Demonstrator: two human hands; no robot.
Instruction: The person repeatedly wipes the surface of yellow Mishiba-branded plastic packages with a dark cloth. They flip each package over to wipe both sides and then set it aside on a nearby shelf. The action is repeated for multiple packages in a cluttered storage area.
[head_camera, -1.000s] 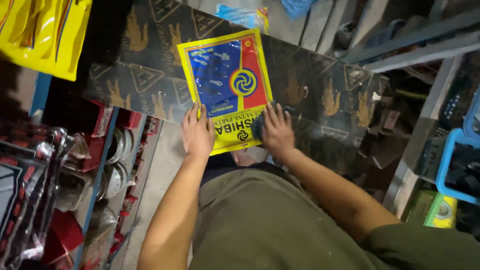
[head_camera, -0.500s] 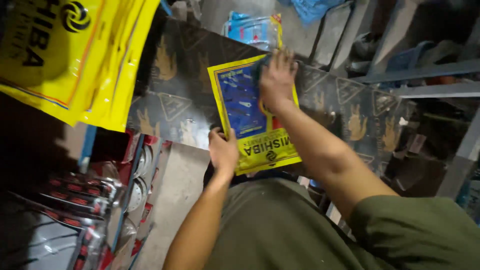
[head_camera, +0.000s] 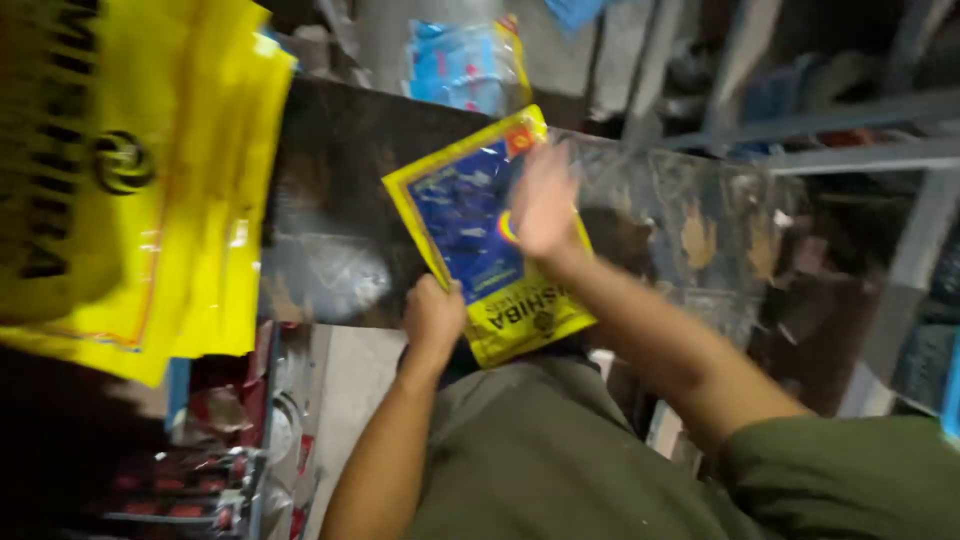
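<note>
Left hand (head_camera: 433, 318) grips the yellow-and-blue packet's (head_camera: 470, 225) edge — right hand (head_camera: 543, 200) lies open, flat on it.

The flat packet (head_camera: 480, 235) is yellow with a deep blue panel, a small red corner patch and dark lettering along its lower edge. The counter (head_camera: 330, 210) is dark brown, printed with pale tan figures. The hanging bags (head_camera: 130, 190) are bright yellow with black print. The shirt (head_camera: 540, 460) is olive green. The far packet (head_camera: 465, 65) is light blue.
</note>
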